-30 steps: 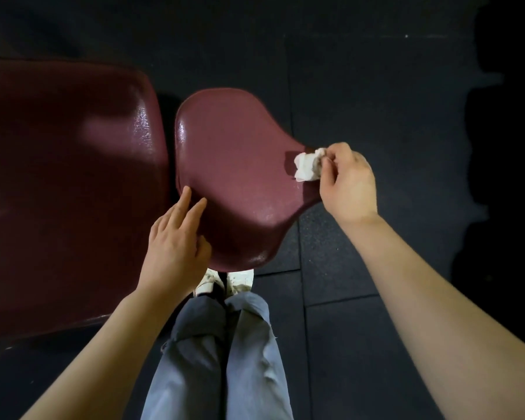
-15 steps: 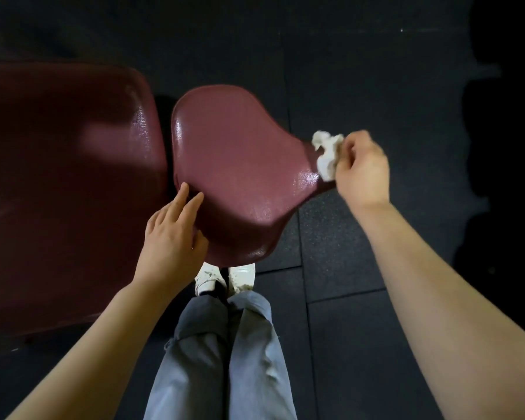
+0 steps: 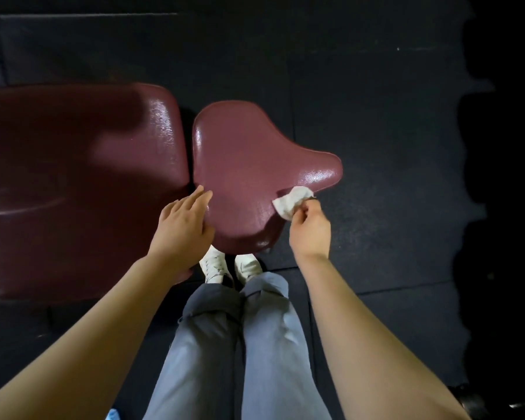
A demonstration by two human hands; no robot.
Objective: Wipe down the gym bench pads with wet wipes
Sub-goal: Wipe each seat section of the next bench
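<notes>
I am looking down on a floor of dark rubber tiles (image 3: 376,122) with seams running between them; the far and right edges of the room are lying in shadow and I cannot make anything out there. Two maroon padded surfaces are sitting side by side with a narrow gap between them: the large back pad (image 3: 73,183) on the left, half in shade, and the smaller seat pad (image 3: 249,165) on the right, which is flaring to a rounded lobe at its right side. Both are glinting under the light, the seat pad most strongly along its left edge and on the lobe. Below the seat pad I am seeing two white shoes (image 3: 231,266) and grey trouser legs (image 3: 240,344). The left hand (image 3: 184,227) is lying flat and relaxed, fingers straight and together, its fingertips resting on the near left corner of the seat pad right at the gap, gripping nothing. The right hand (image 3: 309,228) is reaching forward with its fingers curled, pinching a crumpled white wet wipe (image 3: 293,201) between thumb and fingers. The wipe is touching the near right edge of the seat pad, just below the lobe, and sticking out beyond the fingertips toward the pad. Both forearms are bare and extending up from the bottom of the view.
</notes>
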